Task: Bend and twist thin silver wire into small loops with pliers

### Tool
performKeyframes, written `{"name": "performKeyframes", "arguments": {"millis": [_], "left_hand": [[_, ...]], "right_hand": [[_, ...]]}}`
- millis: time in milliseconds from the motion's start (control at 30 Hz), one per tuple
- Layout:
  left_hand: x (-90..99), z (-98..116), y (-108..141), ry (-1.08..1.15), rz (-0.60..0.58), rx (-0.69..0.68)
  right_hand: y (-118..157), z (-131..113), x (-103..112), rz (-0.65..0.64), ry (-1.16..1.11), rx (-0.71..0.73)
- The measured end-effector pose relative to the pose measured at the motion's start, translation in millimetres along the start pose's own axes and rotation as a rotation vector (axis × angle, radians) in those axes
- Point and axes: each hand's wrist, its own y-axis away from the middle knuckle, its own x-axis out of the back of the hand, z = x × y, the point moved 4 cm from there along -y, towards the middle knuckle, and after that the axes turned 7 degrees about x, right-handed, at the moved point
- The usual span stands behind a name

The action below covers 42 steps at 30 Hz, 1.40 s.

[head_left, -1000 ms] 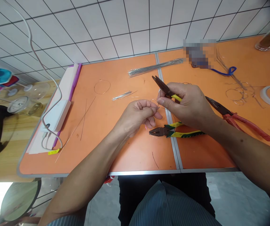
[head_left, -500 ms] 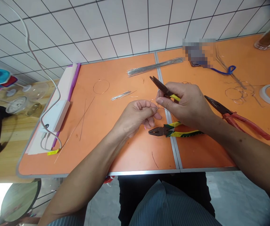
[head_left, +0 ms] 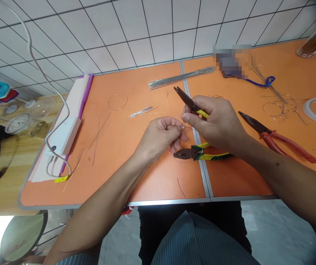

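Note:
My left hand (head_left: pixel 158 137) pinches a thin wire loop (head_left: pixel 185 146) between thumb and fingertips, and the loop hangs down over the table. My right hand (head_left: pixel 215 121) grips small long-nose pliers (head_left: pixel 187 99) with yellow handles, their dark jaws pointing up and left. The handles are mostly hidden in my palm. The hands are close together, with the pliers just above the pinched wire. Below them lie combination pliers (head_left: pixel 202 154) with yellow-and-green handles, seen through the hanging loop. Red-handled long-nose pliers (head_left: pixel 273 137) lie to the right of my right hand.
The orange table (head_left: pixel 158 184) has a metal seam and rim. On it are a bundle of straight wire rods (head_left: pixel 180 78), a smaller bundle (head_left: pixel 141 112), a wire ring (head_left: pixel 117 101), tangled wire loops (head_left: pixel 274 109), a tape roll (head_left: pixel 315 111) and a white power strip (head_left: pixel 63 136).
The wire loop now hangs lower and shows more fully around the combination pliers. My hands and the long-nose pliers have shifted slightly, and the whole view has drifted a little.

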Motion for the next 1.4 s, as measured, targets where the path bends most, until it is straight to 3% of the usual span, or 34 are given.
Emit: {"name": "performKeyframes", "arguments": {"millis": [333, 967, 1400], "left_hand": [[1.6, -1.7, -1.6, 0.040, -0.017, -0.060], [-0.6, -1.8, 2.4, 0.021, 0.071, -0.082], [-0.9, -2.0, 2.2, 0.032, 0.032, -0.135]], "right_hand": [[-1.2, 1.5, 1.5, 0.041, -0.034, -0.027], [-2.0, -1.2, -0.3, 0.045, -0.019, -0.042], [-3.0, 2.4, 2.7, 0.078, -0.025, -0.054]]}}
